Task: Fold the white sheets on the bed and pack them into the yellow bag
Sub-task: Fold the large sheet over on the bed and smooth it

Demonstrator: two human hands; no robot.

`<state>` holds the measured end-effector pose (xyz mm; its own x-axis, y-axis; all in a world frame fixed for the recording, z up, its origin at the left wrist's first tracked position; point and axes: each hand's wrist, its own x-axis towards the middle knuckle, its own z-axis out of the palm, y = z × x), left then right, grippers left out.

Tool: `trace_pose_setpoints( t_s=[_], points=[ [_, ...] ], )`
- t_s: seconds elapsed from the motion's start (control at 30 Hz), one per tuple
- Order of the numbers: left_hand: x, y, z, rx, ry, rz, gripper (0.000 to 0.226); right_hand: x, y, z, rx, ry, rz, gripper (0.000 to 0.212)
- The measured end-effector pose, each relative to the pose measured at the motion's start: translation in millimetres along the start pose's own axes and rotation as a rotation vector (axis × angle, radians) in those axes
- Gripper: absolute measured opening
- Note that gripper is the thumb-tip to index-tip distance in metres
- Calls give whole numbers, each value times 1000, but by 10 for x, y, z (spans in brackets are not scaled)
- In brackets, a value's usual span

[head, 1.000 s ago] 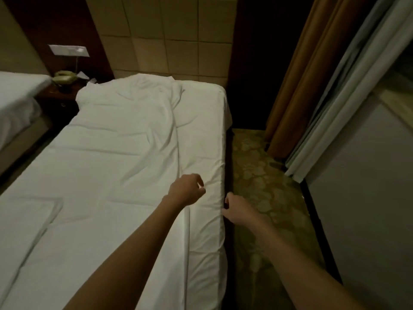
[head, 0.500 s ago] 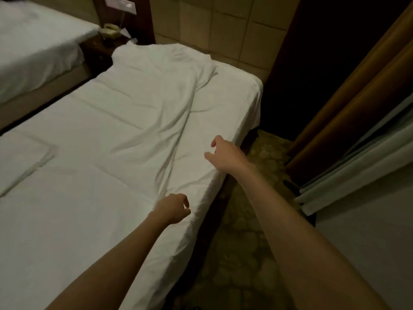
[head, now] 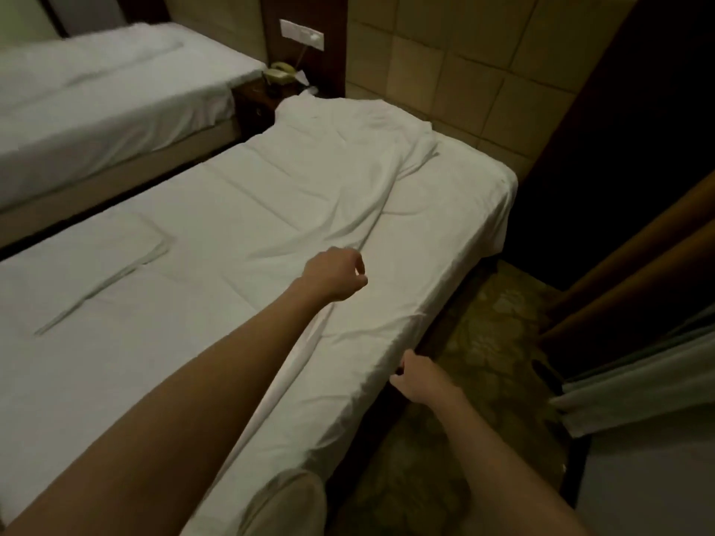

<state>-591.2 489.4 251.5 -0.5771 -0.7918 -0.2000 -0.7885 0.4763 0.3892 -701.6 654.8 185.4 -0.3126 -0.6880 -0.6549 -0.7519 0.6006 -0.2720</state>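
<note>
A white sheet (head: 309, 195) lay spread and wrinkled over the bed (head: 476, 210) that ran from the lower left of the frame toward the upper right, its far end bunched up against the tiled wall (head: 445, 67). The sheet's right edge ran diagonally down the mattress, leaving a strip of the fitted cover bare along the bed's right side. The left hand (head: 334, 274), near the middle of the frame, reached out over that loose edge with its fingers curled in; it seemed to touch or pinch the fabric there, but I could not tell for certain whether cloth was caught between the fingers. The right hand (head: 416, 375), lower and to the right, was at the side edge of the mattress with the fingers curled over the cover's rim, gripping it. The two hands were well apart. A smaller folded white piece (head: 127, 241) lay flat on the bed at the left of the frame. A second bed (head: 96, 90) stood in the upper left, with a dark nightstand (head: 257, 102) between the beds carrying a pale telephone (head: 280, 71). Brown curtains (head: 619, 284) hung at the right over a patterned carpet (head: 483, 342). The yellow bag was nowhere in this view.
</note>
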Motion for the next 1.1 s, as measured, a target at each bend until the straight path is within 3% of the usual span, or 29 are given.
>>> trace_pose_setpoints(
  t_s=[0.2,0.43,0.53,0.77,0.93,1.03,1.1],
  points=[
    [-32,-395,306,-22,-84,-75,25,143,-328,-394,-36,112,-72,40],
    [256,-784,757,-15,-224,-211,28,595,-955,-943,-50,312,-330,41],
    [647,-979,689,-49,-186,-272,29,1082,-1106,-826,-150,226,-349,40],
    [1238,-1483,244,-135,-31,-406,24,1987,-1234,-231,-404,-150,-332,56],
    [1217,-1724,342,-274,17,-544,21,2424,-1417,-200,-444,-198,-402,48],
    [1001,-1878,884,-511,30,-752,21,2744,-1498,-103,-402,-238,-422,38],
    [838,-1915,1396,-838,86,-977,21,3029,-1451,51,-346,-295,-410,25]
  ],
)
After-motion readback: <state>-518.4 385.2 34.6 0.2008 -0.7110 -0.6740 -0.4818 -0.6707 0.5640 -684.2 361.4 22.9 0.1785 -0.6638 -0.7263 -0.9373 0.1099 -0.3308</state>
